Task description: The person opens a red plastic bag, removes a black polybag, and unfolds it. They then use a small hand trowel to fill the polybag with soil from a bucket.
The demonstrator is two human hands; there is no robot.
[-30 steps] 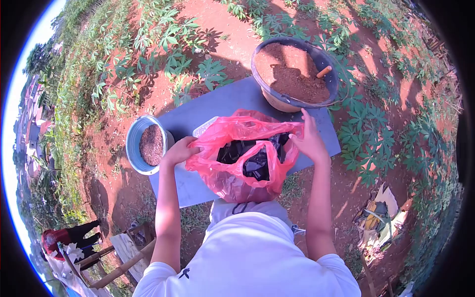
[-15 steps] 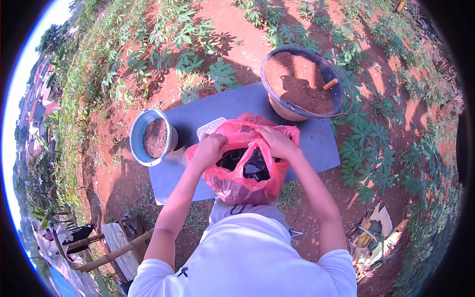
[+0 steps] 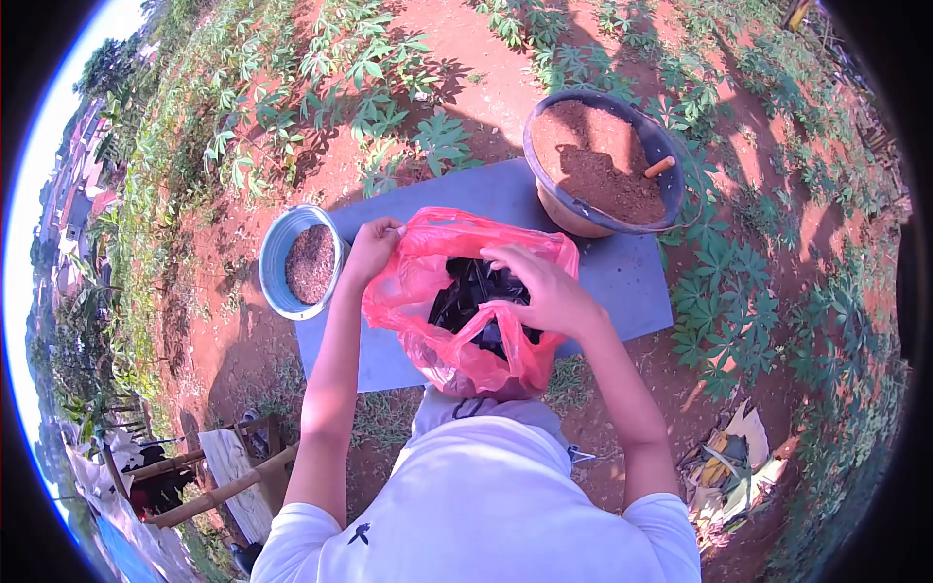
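Note:
A red plastic bag (image 3: 457,364) stands on the near edge of the grey board, its mouth pulled wide. Shiny black plastic pieces (image 3: 457,306) lie bunched inside it. At the bag's upper left rim, my left hand (image 3: 372,251) is closed, pinching the plastic and drawing it outward. My right hand (image 3: 549,296) hovers over the right side of the mouth with fingers and thumb apart, beside a handle loop and above the black pieces. Whether its thumb touches the loop is hard to make out.
On the grey board (image 3: 622,282), a blue-grey bucket (image 3: 274,301) of brown granular material stands left. A large dark-rimmed tub (image 3: 573,219) of reddish soil, with an orange-brown handle (image 3: 660,167) sticking out, stands back right. Leafy plants (image 3: 724,291) grow around; a bamboo frame (image 3: 224,496) stands lower left.
My left hand has moved up and left, stretching the bag's rim. My right hand has come nearer, over the mouth, fingers now spread. The bag is wider open, and the white container behind is hidden.

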